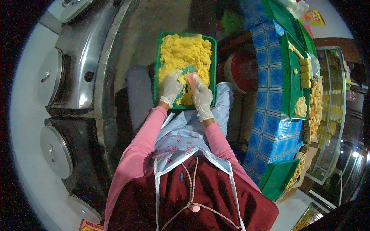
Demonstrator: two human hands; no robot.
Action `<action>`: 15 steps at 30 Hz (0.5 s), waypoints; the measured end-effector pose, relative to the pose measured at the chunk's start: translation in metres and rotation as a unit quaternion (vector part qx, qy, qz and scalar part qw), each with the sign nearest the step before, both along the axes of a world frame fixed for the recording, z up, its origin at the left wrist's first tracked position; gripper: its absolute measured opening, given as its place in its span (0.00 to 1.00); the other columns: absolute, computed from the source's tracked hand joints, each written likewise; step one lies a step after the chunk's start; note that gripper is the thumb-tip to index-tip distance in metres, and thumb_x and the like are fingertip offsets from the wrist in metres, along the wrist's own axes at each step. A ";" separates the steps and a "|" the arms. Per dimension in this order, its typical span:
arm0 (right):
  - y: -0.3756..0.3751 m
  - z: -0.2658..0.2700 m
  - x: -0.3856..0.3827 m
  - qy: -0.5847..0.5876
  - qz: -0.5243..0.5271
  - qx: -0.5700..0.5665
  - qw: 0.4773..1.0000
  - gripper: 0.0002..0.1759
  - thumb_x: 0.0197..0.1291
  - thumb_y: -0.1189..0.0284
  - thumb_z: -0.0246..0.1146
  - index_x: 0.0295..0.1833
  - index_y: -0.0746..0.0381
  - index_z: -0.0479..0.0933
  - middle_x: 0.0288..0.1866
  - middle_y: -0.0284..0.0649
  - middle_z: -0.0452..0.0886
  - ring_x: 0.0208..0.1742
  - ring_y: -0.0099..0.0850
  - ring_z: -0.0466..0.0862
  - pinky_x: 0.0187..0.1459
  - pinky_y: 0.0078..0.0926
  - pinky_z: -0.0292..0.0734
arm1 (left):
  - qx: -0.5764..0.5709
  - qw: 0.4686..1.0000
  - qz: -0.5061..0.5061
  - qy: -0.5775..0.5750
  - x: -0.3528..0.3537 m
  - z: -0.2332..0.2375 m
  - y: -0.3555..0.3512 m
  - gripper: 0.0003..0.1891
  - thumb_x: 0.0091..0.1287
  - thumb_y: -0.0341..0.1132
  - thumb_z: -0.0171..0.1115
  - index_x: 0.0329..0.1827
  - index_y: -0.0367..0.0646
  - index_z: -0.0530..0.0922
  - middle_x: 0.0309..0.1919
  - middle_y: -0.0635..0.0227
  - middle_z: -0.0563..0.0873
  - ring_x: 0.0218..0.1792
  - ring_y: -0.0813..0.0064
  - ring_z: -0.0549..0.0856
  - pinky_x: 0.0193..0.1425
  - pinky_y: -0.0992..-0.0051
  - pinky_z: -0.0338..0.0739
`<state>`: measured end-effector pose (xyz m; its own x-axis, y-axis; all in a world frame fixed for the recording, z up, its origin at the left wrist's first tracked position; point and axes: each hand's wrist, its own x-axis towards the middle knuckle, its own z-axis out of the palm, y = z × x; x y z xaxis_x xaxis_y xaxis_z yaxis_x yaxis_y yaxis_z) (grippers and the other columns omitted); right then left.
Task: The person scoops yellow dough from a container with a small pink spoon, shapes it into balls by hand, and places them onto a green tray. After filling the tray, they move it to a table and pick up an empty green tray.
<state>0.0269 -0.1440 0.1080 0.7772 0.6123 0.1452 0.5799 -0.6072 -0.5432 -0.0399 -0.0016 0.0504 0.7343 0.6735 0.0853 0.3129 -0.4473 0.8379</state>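
Maroon apron (200, 196) lies closest, below the green tray (157, 57). Right hand (201, 96) fingers curl around a pink mould (191, 79) at the tray's near end. Left hand (170, 88) fingers spread loosely on the yellow dough (185, 50) filling it. Packing the mould seems underway, and that calls for firm pressing.

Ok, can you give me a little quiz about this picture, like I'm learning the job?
1. What colour is the tray that holds the yellow crumbly dough? A) blue B) green C) red
2. True or false: the left hand and the right hand are bare.
3. Fill in: the small object at the right hand's fingertips is ____ in colour.
Key: 1 B. 2 false, both are gloved. 3 pink.
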 end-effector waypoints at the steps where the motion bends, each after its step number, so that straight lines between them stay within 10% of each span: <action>1: 0.007 -0.004 0.002 0.054 -0.003 -0.021 0.998 0.18 0.71 0.59 0.55 0.63 0.46 0.77 0.34 0.47 0.86 0.33 0.46 0.87 0.33 0.45 0.78 | 0.017 1.000 0.003 -0.001 0.002 -0.004 -0.001 0.23 0.55 0.27 0.61 0.57 0.41 0.83 0.45 0.45 0.86 0.46 0.48 0.85 0.50 0.59 0.78; 3: 0.022 0.006 0.001 0.005 0.044 -0.241 0.970 0.20 0.75 0.58 0.51 0.58 0.57 0.80 0.31 0.49 0.85 0.32 0.49 0.86 0.32 0.48 0.77 | 0.023 1.000 0.003 0.009 0.003 -0.003 -0.003 0.24 0.55 0.26 0.60 0.59 0.40 0.82 0.46 0.44 0.86 0.46 0.48 0.85 0.50 0.58 0.78; 15: 0.020 0.009 -0.007 0.027 0.050 -0.190 0.980 0.22 0.75 0.55 0.50 0.68 0.48 0.73 0.33 0.50 0.86 0.34 0.52 0.87 0.34 0.52 0.78 | -0.076 0.995 0.005 -0.069 -0.004 0.024 -0.001 0.27 0.58 0.30 0.66 0.62 0.30 0.77 0.56 0.44 0.84 0.59 0.53 0.84 0.61 0.66 0.77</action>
